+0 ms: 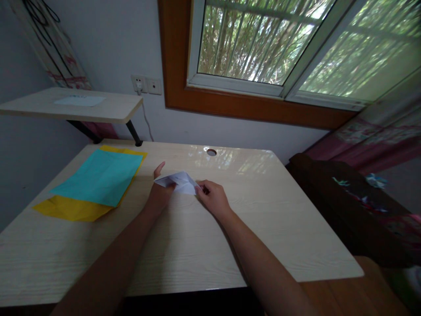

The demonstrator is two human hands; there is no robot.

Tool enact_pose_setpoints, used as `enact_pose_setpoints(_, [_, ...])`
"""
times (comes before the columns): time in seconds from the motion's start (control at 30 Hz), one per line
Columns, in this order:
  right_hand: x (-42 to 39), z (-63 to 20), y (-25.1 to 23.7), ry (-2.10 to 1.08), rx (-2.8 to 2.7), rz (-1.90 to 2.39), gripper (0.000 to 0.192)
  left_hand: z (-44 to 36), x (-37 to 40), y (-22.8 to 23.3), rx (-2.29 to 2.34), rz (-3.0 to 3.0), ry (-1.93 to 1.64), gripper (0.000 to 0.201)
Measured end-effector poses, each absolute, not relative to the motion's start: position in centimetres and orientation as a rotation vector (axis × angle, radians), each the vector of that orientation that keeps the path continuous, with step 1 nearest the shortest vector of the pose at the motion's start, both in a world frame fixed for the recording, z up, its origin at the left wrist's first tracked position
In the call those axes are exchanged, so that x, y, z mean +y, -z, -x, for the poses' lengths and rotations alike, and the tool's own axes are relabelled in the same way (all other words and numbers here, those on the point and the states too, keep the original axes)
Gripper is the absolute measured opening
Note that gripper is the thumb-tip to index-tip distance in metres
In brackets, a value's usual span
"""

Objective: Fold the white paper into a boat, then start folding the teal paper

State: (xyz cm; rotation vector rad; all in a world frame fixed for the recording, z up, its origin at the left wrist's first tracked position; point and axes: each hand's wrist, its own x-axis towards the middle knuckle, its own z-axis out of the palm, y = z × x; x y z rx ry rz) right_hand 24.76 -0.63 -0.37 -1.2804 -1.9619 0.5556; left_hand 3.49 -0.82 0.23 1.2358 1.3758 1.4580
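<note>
A folded sheet of white paper (pixel 184 183) is held just above the middle of the desk, its creased layers partly spread. My left hand (pixel 161 191) grips its left side, with one finger stretched upward and the other fingers partly hidden by the paper. At the paper's right corner, my right hand (pixel 213 196) pinches the edge between thumb and curled fingers. To the left lie a turquoise sheet (pixel 101 177) and, beneath it, a yellow sheet (pixel 75 210).
The pale wooden desk (pixel 279 228) has a round cable hole (pixel 211 152) near its back edge. A raised shelf (pixel 66 103) on black legs carries a white paper (pixel 80 100) at the back left. Beyond the desk's right side stands dark furniture (pixel 345 197) with small items on it.
</note>
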Motion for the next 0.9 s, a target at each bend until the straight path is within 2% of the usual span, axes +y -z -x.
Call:
enact_pose_setpoints(0.13, [-0.5, -24.9, 0.5, -0.550, -1.960, 1.263, 0.013, -3.3, -0.9, -0.5, 1.409, -1.194, -1.497, 0.078])
enact_pose_setpoints(0.3, [-0.3, -25.2, 0.6, -0.579, -1.858, 1.262, 0.014, -2.6, -0.7, 0.0, 1.395, -1.248, -1.540, 0.054])
enact_pose_setpoints(0.53, [0.1, -25.9, 0.6, -0.682, -1.625, 1.285, 0.022, -2.7, -0.4, 0.4, 1.217, -0.994, -1.508, 0.036])
enact_pose_setpoints(0.77, [-0.1, -26.0, 0.3, -0.815, -1.538, 1.221, 0.029, -2.9, -0.4, 0.4, 1.264, -0.937, -1.524, 0.038])
enact_pose_setpoints(0.9, [-0.4, -25.7, -0.2, -0.891, -1.513, 1.160, 0.032, -2.9, -0.4, 0.1, 1.223, -0.941, -1.494, 0.049])
